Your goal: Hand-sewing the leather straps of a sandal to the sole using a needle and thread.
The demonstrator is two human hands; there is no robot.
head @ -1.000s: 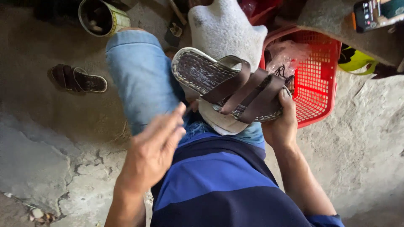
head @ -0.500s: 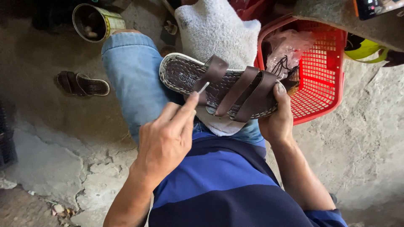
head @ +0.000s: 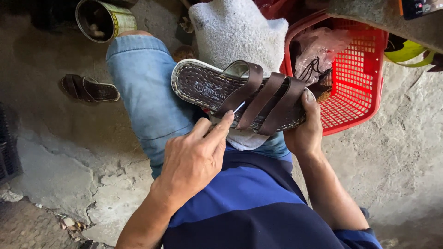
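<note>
Your right hand [head: 304, 133] grips a brown leather-look sandal [head: 240, 94] with glossy straps and woven footbed, above nubby white towel [head: 240, 32].

A single head-worn view looks steeply down, close over the lap, floor apparently just beyond.

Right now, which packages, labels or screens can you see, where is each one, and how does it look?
Tin can: top left on the floor, round, open, with a yellow-green paper label.
Stamped mark: pale lettering on the brown sandal's woven insole.
Dark device: top right corner, partly cut off, with small coloured marks.
Clear plastic bag: crumpled, inside the red basket.
</note>
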